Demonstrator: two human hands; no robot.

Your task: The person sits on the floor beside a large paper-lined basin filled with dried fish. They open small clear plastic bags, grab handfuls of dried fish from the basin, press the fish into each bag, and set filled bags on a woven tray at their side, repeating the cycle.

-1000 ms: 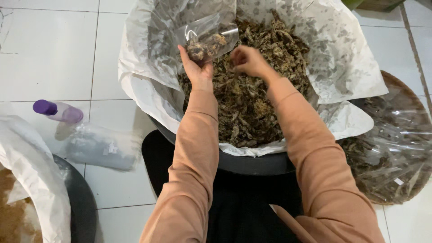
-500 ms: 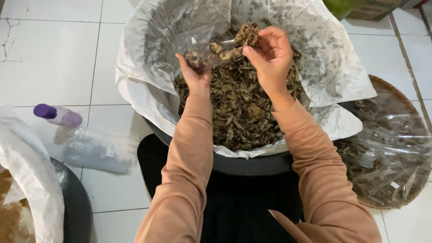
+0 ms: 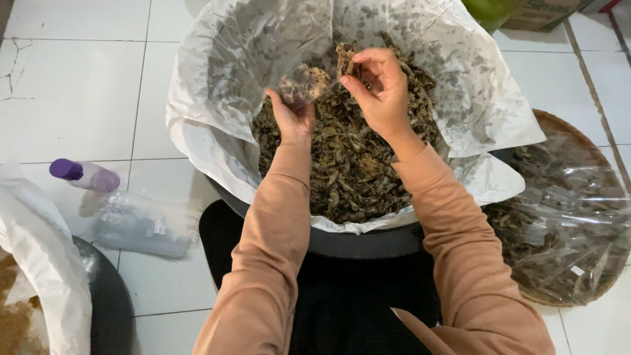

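Note:
A black tub point(image 3: 368, 242) lined with white paper point(image 3: 217, 98) holds a heap of dark dried bits point(image 3: 348, 171). My left hand point(image 3: 292, 113) holds a small clear plastic bag point(image 3: 303, 83), partly filled with those bits, over the heap. My right hand point(image 3: 378, 89) sits right beside the bag's mouth, pinching a clump of the dried bits point(image 3: 345, 58) between thumb and fingers. Both arms wear tan sleeves.
A round woven tray point(image 3: 572, 217) at right carries filled clear bags. On the white tile floor at left lie a purple-capped bottle point(image 3: 82, 174) and a stack of clear bags point(image 3: 141, 223). A second paper-lined black tub point(image 3: 39, 289) stands bottom left.
My right hand scooped dried bits from the heap and lifted them to the bag's mouth. The left hand kept the bag raised, now a little fuller.

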